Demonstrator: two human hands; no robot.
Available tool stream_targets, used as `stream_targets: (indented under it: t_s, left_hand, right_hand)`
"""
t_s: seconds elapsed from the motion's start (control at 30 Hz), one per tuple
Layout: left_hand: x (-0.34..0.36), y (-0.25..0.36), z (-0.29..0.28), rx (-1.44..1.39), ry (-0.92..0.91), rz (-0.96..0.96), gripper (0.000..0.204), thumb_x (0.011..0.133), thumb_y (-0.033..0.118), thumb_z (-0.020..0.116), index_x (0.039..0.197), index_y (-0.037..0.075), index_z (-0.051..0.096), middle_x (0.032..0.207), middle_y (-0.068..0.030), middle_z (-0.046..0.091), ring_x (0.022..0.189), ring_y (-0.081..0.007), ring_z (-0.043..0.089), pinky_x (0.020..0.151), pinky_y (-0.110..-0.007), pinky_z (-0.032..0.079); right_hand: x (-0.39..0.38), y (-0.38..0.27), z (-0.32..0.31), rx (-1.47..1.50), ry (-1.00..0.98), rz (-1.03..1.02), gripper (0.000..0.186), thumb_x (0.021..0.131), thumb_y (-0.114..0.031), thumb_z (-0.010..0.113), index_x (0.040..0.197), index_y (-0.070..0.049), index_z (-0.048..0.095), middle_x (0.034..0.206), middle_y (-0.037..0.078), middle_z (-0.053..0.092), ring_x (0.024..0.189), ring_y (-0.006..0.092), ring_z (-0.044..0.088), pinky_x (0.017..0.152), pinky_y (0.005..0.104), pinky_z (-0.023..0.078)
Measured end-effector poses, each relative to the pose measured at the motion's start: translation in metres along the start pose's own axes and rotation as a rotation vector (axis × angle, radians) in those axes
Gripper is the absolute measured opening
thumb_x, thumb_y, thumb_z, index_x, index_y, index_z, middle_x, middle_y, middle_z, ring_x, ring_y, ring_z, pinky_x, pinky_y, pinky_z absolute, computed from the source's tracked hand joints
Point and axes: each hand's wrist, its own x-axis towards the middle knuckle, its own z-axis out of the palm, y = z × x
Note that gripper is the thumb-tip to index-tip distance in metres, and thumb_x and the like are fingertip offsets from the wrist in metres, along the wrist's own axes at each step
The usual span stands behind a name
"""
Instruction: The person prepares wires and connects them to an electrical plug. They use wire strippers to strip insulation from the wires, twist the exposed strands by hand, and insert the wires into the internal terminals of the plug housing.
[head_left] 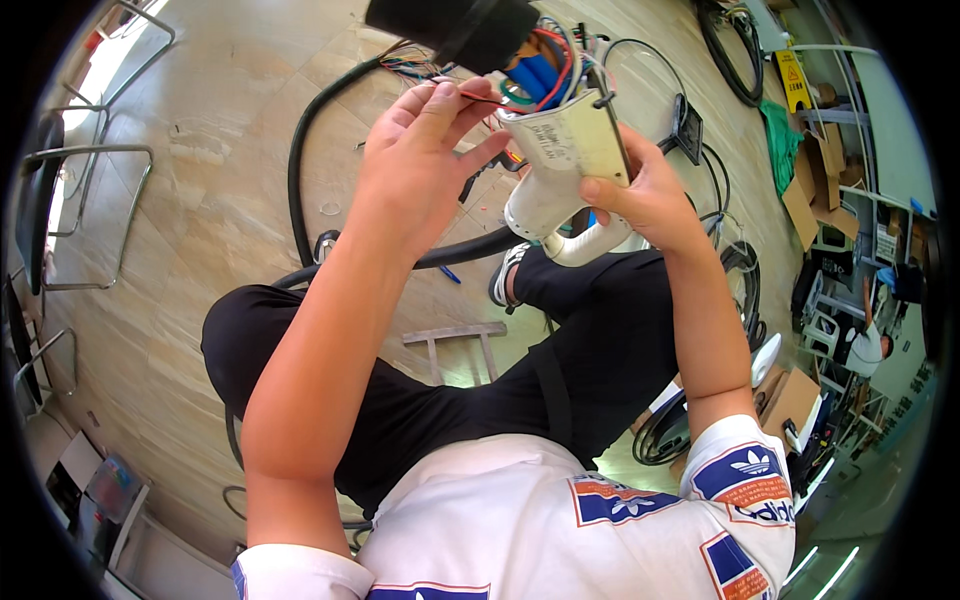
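My right hand (640,190) grips a cream-white handled device (545,155) with a curved hooked lower end. Its open top shows blue cylinders (532,78), green parts and several coloured wires, below a black housing (450,28) at the top edge. My left hand (430,145) is at the device's upper left, its thumb and forefinger pinched on thin dark and red wires (475,97). Behind it, a bundle of loose coloured wire ends (410,62) lies near a thick black cable (300,170). What lies under the device is partly hidden.
I sit on the tiled floor (220,200), legs bent. Metal-framed chairs (95,150) line the left. A blue pen (449,273) and a metal bracket (455,332) lie near me. At right are cardboard boxes (815,185), coiled cables (665,430), a yellow sign (792,80) and another person (862,345).
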Motion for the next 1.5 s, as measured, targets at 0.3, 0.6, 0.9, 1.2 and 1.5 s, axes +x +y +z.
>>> stream_targets:
  t_s: [0.3,0.6,0.9,1.2,1.5]
  left_hand:
    - [-0.040,-0.003,-0.016,-0.272,0.033,0.034,0.036,0.105,0.021,0.037,0.129,-0.001,0.052,0.132,-0.0156,0.058,0.123,-0.0298,0.055,0.106,-0.046,0.043]
    - [-0.148,0.005,-0.053,-0.574,-0.281,0.000,0.041,0.094,0.038,0.061,0.121,0.007,0.064,0.133,-0.0159,0.059,0.127,-0.0346,0.050,0.111,-0.052,0.035]
    - [-0.171,-0.014,-0.057,-0.344,-0.082,0.058,0.033,0.101,0.032,0.052,0.124,0.010,0.062,0.131,-0.0189,0.059,0.123,-0.0347,0.056,0.108,-0.051,0.043]
    - [-0.076,-0.043,-0.065,-0.342,0.299,0.160,0.031,0.106,0.018,0.037,0.126,-0.001,0.051,0.125,-0.0150,0.058,0.121,-0.0278,0.054,0.110,-0.050,0.040]
    - [0.045,-0.092,-0.075,-0.265,0.176,0.214,0.010,0.097,0.010,0.060,0.103,0.002,0.059,0.101,-0.0136,0.069,0.099,-0.0250,0.067,0.098,-0.050,0.052]
  right_hand:
    - [-0.044,-0.016,0.067,-0.013,0.054,-0.088,0.074,0.072,-0.030,0.089,0.130,-0.001,0.053,0.089,0.004,0.063,0.071,0.0098,0.057,0.061,0.0259,0.047]
    - [-0.134,-0.019,0.138,-0.276,0.081,-0.267,0.075,0.068,-0.028,0.089,0.131,-0.009,0.053,0.092,0.011,0.053,0.081,0.0220,0.054,0.073,0.0343,0.048]
    - [-0.160,0.012,0.149,-0.234,0.183,-0.320,0.074,0.070,-0.031,0.088,0.131,-0.008,0.053,0.096,0.012,0.053,0.084,0.0255,0.056,0.076,0.0368,0.049]
    - [-0.036,0.033,0.068,-0.578,0.062,-0.431,0.073,0.074,-0.051,0.082,0.125,-0.004,0.059,0.096,0.014,0.062,0.089,0.0250,0.060,0.081,0.0379,0.049]
    - [0.076,0.058,-0.036,-0.395,-0.139,0.030,0.073,0.073,-0.054,0.082,0.123,-0.006,0.061,0.095,0.008,0.068,0.085,0.0140,0.064,0.066,0.0292,0.053]
